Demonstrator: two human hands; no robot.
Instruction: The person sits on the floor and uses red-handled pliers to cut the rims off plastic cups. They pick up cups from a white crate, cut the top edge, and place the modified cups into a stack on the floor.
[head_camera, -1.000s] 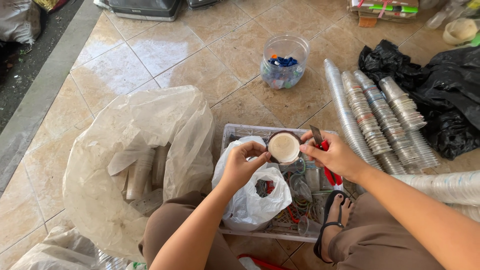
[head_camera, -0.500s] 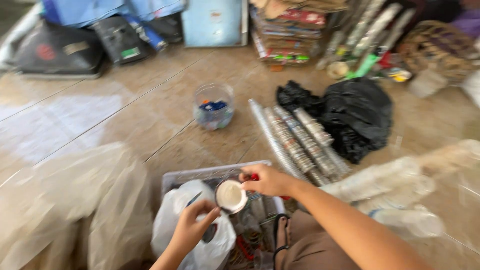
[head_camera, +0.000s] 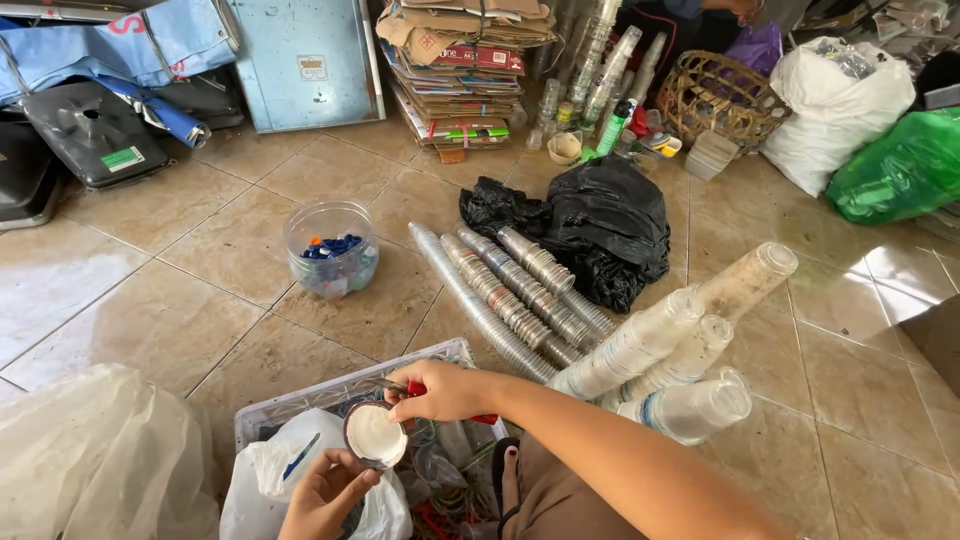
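Observation:
My left hand holds a clear plastic cup with a white sealed top, tilted toward me. My right hand grips a small red-handled cutter, whose metal tip rests at the cup's upper rim. Both hands work over a grey plastic crate at my knees. The crate holds a white plastic bag and loose plastic scraps.
A clear jar of blue bottle caps stands on the tiled floor ahead. Long stacks of clear cups lie beside a black bag, with more stacks at right. A big clear bag sits at left; cardboard, a wicker basket and full bags lie beyond.
My head has tilted up, so more of the far floor and clutter shows. Both hands stay on the cup over the crate, the cutter still at its rim.

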